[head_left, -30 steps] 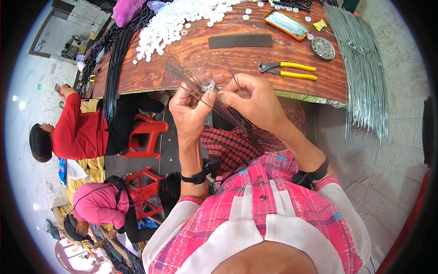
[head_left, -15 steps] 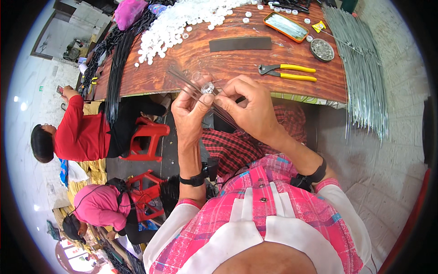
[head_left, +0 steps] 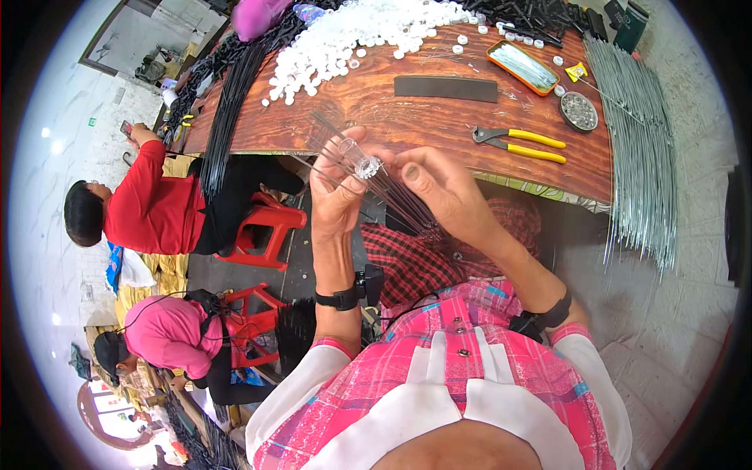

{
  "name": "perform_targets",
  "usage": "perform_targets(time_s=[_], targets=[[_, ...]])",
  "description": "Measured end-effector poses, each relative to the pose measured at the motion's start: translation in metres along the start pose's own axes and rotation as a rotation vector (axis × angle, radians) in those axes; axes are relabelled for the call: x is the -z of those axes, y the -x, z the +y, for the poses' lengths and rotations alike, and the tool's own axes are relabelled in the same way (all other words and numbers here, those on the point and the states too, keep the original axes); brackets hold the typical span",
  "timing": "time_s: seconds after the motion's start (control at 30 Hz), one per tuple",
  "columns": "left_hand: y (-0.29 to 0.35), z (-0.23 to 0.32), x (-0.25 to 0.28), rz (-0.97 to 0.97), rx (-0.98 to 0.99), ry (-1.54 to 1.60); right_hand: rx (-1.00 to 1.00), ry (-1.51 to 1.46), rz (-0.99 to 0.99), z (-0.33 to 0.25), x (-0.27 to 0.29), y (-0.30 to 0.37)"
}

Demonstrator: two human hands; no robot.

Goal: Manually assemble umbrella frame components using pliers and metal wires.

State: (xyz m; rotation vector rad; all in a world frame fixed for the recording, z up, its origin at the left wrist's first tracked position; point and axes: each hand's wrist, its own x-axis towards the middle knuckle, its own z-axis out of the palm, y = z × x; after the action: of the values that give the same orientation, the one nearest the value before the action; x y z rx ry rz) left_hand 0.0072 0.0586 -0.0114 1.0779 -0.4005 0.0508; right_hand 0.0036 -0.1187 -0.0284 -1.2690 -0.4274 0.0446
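Note:
My left hand point(head_left: 335, 192) is closed around a small clear plastic cup-like piece point(head_left: 366, 166), its whitish, faceted-looking end turned toward me. A loose bundle of thin dark brown rods point(head_left: 406, 205) runs slantwise behind the piece, from above my left fingers down toward my lap. My right hand point(head_left: 448, 194) is close beside the piece on its right, fingers bent and thumb curled in. Whatever sits between those fingertips is too small to make out.
On the wooden table point(head_left: 345, 117) lie a dark flat bar point(head_left: 445, 88), yellow-handled pincers point(head_left: 521, 145), a tray of clear slivers point(head_left: 523, 69), a round bowl point(head_left: 578, 112) and white caps point(head_left: 337, 55). Silvery rods point(head_left: 638, 157) overhang the right edge. Two people point(head_left: 157, 200) are at left.
The view has shifted, so the table sits further right and lower. My right hand has drawn a little away from the clear piece, whose side now shows more.

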Motion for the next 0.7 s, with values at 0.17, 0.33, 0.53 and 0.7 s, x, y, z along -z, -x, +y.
perform_targets(time_s=[0.17,0.33,0.53,0.7], targets=[[-0.018,0.013,-0.019,-0.277,-0.251,-0.006,-0.093,-0.049,-0.331,-0.017,-0.003,0.004],[-0.013,-0.004,0.011,-0.399,-0.034,0.094,-0.083,-0.165,-0.365,0.004,-0.008,0.002],[-0.012,-0.010,0.007,-0.213,0.093,-0.035,-0.192,-0.323,-0.539,0.019,0.009,-0.005],[-0.008,-0.006,-0.002,0.143,0.183,-0.128,-0.180,-0.208,-0.399,0.020,0.011,-0.004]])
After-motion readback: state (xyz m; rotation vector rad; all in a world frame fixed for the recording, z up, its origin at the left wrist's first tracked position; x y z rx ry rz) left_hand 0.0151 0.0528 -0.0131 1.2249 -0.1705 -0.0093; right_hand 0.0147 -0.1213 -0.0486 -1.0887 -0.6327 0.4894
